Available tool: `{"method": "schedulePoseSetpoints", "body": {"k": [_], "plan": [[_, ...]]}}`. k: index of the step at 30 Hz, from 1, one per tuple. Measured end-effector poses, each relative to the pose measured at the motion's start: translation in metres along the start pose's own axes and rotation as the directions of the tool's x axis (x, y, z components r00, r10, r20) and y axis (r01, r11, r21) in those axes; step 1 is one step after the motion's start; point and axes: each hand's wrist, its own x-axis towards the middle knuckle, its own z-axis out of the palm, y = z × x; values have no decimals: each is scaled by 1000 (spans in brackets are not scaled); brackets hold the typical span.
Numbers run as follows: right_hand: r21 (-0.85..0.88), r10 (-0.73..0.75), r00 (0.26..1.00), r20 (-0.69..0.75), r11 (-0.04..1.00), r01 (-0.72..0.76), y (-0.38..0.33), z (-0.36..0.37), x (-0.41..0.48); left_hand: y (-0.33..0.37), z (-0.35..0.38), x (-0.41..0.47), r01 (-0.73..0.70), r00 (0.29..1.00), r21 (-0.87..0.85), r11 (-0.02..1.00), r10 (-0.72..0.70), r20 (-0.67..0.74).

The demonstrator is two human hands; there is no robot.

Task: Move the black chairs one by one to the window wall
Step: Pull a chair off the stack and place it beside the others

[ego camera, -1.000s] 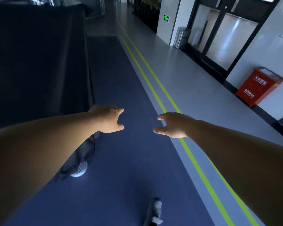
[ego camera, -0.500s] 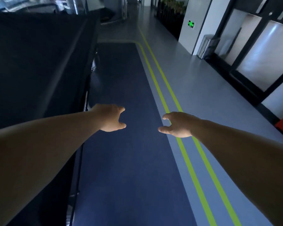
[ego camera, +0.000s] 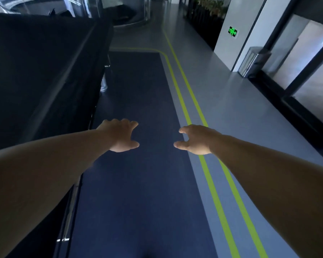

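Our fingers [ego camera: 133, 124] hang loosely spread, grasping nothing; left hand [ego camera: 119, 135] and right hand [ego camera: 196, 139] reach out apart above the dark blue floor strip [ego camera: 138, 183], beside yellow lines [ego camera: 210, 180].

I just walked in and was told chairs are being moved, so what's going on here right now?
A person faces down a corridor with both arms stretched forward. The left hand and the right hand are open, fingers spread, and hold nothing. They are held out above the dark blue floor strip and the two yellow-green lines beside it. A large black covered shape runs along the left. No chair is in view, so none is being carried at this moment.
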Motion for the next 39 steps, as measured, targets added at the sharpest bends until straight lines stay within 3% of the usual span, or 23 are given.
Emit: {"method": "schedulePoseSetpoints", "body": {"k": [8, 17, 39], "plan": [[-23, -45, 998, -45, 999, 44, 50, -110, 225, -75, -74, 233, 54, 998, -11, 998, -55, -44], [-79, -68, 997, 31, 994, 71, 108, -239, 495, -154, -153, 491, 148, 989, -79, 986, -149, 2], [-85, -187, 980, 71, 977, 193, 47, -524, 1110, -468, -311, 1032, 240, 971, -110, 964, -240, 16]]}}
